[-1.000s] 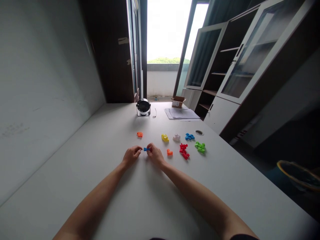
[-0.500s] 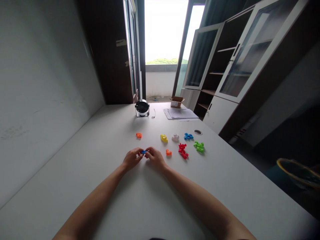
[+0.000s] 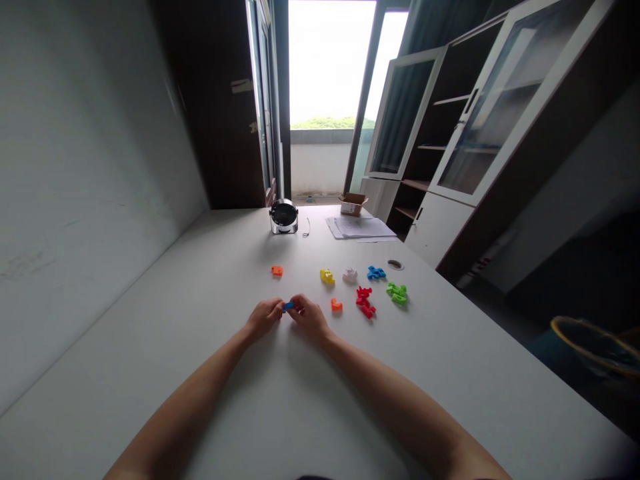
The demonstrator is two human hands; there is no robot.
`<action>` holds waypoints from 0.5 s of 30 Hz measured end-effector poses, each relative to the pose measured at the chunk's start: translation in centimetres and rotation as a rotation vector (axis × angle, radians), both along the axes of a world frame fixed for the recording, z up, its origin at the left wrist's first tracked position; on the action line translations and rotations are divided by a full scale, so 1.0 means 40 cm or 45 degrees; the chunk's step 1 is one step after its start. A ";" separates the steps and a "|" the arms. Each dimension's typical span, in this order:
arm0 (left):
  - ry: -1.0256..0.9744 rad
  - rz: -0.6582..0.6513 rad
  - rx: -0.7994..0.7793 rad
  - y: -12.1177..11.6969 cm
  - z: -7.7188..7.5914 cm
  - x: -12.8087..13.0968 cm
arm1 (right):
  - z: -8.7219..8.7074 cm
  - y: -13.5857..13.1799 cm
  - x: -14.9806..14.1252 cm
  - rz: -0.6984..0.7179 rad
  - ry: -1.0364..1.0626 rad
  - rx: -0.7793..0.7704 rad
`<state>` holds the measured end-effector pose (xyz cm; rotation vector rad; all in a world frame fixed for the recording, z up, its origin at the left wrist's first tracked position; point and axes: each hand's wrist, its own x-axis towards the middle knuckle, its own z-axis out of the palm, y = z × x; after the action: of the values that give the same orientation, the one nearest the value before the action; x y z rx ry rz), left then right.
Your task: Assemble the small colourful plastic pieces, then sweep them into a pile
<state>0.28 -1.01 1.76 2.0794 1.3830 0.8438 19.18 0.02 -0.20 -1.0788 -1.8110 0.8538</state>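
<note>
My left hand (image 3: 263, 316) and my right hand (image 3: 309, 315) meet over the white table (image 3: 280, 400), fingers pinched together on a small blue plastic piece (image 3: 288, 306) between them. Just right of my right hand lies an orange piece (image 3: 336, 305). Farther right are red pieces (image 3: 365, 301) and green pieces (image 3: 398, 293). Behind them sit a yellow piece (image 3: 327, 276), a white piece (image 3: 350, 275) and a blue piece (image 3: 375, 273). Another orange piece (image 3: 277, 271) lies alone beyond my left hand.
A small round fan (image 3: 284, 217), a stack of papers (image 3: 360, 227) and a little cardboard box (image 3: 352, 203) stand at the table's far end. A cable hole (image 3: 395, 265) is near the right edge. Glass-door cabinets (image 3: 465, 133) line the right side, a wall the left.
My hands have drawn closer together around the small blue piece. The red bit seen at my right fingertips one second ago is hidden now.
</note>
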 end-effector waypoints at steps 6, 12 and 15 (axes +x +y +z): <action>-0.003 0.007 -0.013 0.001 -0.002 0.001 | 0.007 -0.005 0.000 -0.042 -0.093 0.031; -0.101 0.040 0.047 0.000 0.004 0.001 | 0.012 -0.007 0.001 -0.106 -0.109 0.037; -0.157 0.081 0.088 -0.001 0.001 0.002 | 0.019 -0.009 0.001 -0.138 -0.144 -0.016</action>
<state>0.36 -1.07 1.81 2.0066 1.3784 1.0414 19.22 -0.34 0.55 -1.2431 -1.8230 0.7539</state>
